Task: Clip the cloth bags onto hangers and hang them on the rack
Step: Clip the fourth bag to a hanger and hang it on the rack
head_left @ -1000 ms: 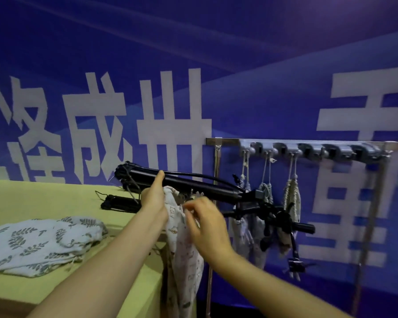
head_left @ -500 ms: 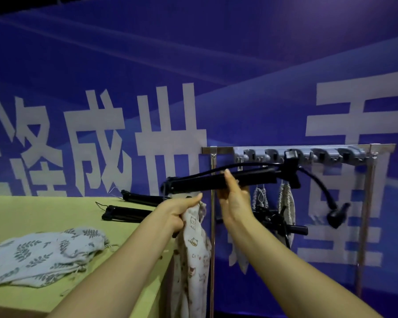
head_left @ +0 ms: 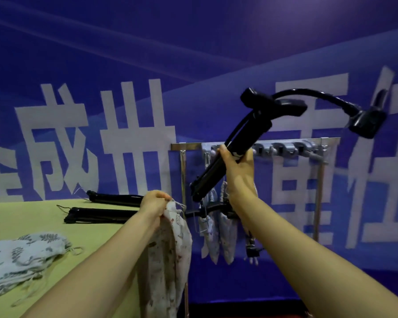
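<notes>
1. Our right hand (head_left: pixel 238 167) is clamped around the shaft of a long black folded hanger with a curved hook (head_left: pixel 234 145), held up and tilted, its hook end high and to the right, above the rack.
2. Our left hand (head_left: pixel 153 204) is pinched shut on the top edge of a pale cloth bag with a small brown print (head_left: pixel 170 253), which hangs down past the right edge of the counter (head_left: pixel 32 216). We see the bag apart from the raised hanger.
3. The silver metal rack with a row of grey hooks (head_left: pixel 285 148) stands on the right, beyond our right hand. Several pale printed bags (head_left: pixel 216 237) hang from it on a black hanger.
4. On the yellow-green counter, two more black folded hangers (head_left: pixel 101 214) lie at the far side, and a white cloth bag with a leaf print (head_left: pixel 21 255) lies near left.
</notes>
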Demonstrator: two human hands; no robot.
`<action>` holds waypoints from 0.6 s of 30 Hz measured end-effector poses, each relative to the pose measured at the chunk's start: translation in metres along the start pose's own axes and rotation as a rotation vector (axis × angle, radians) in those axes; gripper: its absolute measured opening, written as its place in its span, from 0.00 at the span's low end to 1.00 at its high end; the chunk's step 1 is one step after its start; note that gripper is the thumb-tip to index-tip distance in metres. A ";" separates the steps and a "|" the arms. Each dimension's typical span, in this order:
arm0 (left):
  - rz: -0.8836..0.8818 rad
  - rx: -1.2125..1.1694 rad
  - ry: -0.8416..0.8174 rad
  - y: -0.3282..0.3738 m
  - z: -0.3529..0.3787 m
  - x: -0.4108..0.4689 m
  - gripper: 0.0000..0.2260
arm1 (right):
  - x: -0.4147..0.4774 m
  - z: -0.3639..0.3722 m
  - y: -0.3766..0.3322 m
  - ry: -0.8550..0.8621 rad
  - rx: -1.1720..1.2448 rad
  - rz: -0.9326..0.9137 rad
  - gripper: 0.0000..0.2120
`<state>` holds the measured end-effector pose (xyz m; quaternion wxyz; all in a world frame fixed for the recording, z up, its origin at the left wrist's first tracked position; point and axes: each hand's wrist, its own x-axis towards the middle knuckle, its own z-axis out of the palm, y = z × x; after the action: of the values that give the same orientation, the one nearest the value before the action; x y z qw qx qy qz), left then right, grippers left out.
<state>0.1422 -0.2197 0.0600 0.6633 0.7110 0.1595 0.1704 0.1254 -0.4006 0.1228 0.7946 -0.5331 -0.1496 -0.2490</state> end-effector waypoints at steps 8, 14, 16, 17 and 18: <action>0.184 0.309 -0.214 0.011 0.044 -0.014 0.21 | -0.006 -0.028 -0.016 -0.049 0.005 -0.050 0.16; 0.317 0.458 -0.320 0.027 0.046 -0.036 0.25 | 0.000 -0.033 -0.026 0.017 0.094 -0.062 0.09; 0.363 0.495 -0.370 0.035 0.046 -0.047 0.26 | 0.001 -0.033 -0.028 0.047 0.115 -0.056 0.07; 0.386 0.509 -0.386 0.038 0.046 -0.051 0.26 | 0.001 -0.033 -0.028 0.056 0.123 -0.053 0.07; 0.399 0.518 -0.400 0.040 0.046 -0.053 0.27 | 0.000 -0.033 -0.026 0.066 0.118 -0.053 0.09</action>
<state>0.1159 -0.2874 0.0951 0.4334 0.8914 -0.0768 0.1078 0.1098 -0.4393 0.1303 0.8222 -0.4730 -0.1519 -0.2780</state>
